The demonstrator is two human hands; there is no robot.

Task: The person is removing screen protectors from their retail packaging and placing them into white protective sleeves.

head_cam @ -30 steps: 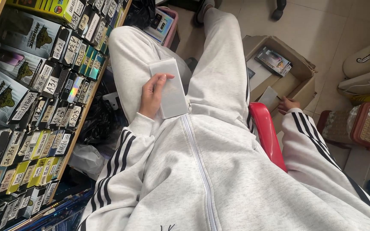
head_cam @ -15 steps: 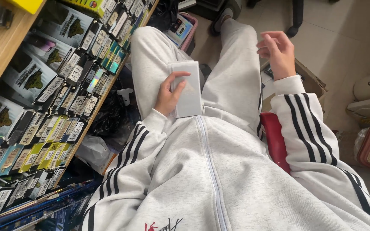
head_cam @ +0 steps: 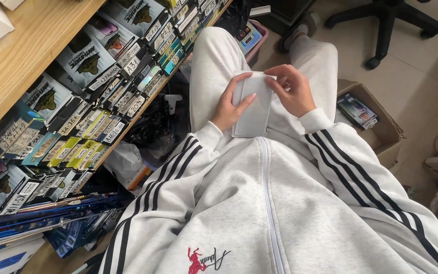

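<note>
Right hand now on the flat pale grey rectangular packet, where half a second ago it hung raised in the air off to the right, and a second ago sat low beside the red seat edge; packet itself unmoved, lying lengthwise on the lap over the light grey trousers. Left hand flat along the packet's left edge as before, fingers stretched, thumb tucked at the lower corner. Right hand curled over the top right corner, fingertips pinching at the upper edge, as if about to peel or open it; so two-handed handling now begun rather than a one-handed hold. Close quarters on the left: wooden shelf packed with rows of small boxed goods, just beside the left knee. On the right, an open brown cardboard box near the thigh, black office chair base further off. Open room mainly above the lap and forward over the pale floor.
</note>
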